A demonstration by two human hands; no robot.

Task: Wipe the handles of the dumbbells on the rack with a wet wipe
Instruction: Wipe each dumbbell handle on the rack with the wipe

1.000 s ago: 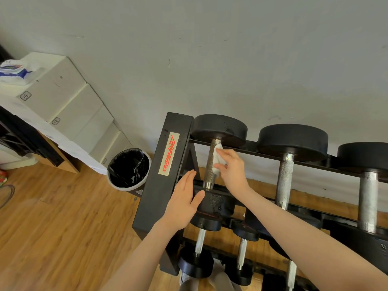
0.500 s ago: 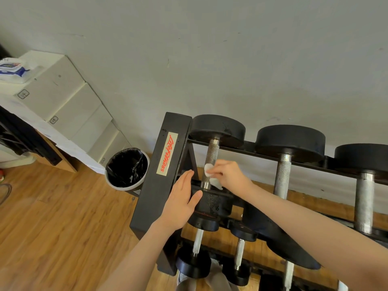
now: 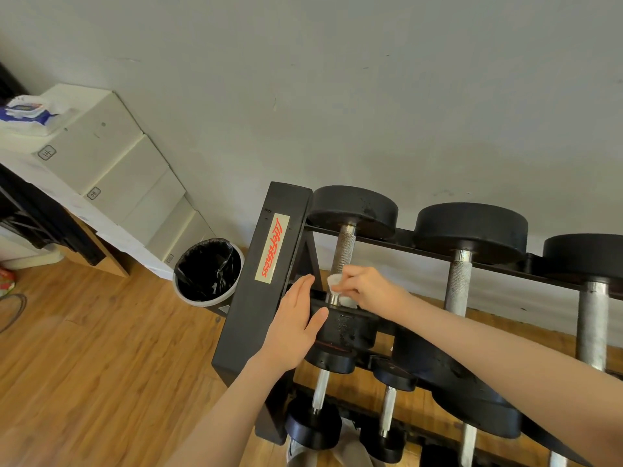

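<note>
- Now my right hand (image 3: 371,288) pinches the wet wipe (image 3: 335,285) around the near end of the leftmost top dumbbell's handle (image 3: 343,254).
- My left hand (image 3: 296,325), fingers straight, rests flat against that dumbbell's near weight (image 3: 347,328), at the wipe's 7 o'clock.
- The bin (image 3: 209,271) sits at the rack's (image 3: 259,281) 9 o'clock.

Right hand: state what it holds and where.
The right hand pinches a white wet wipe against the near end of the leftmost top-row dumbbell handle.
</note>
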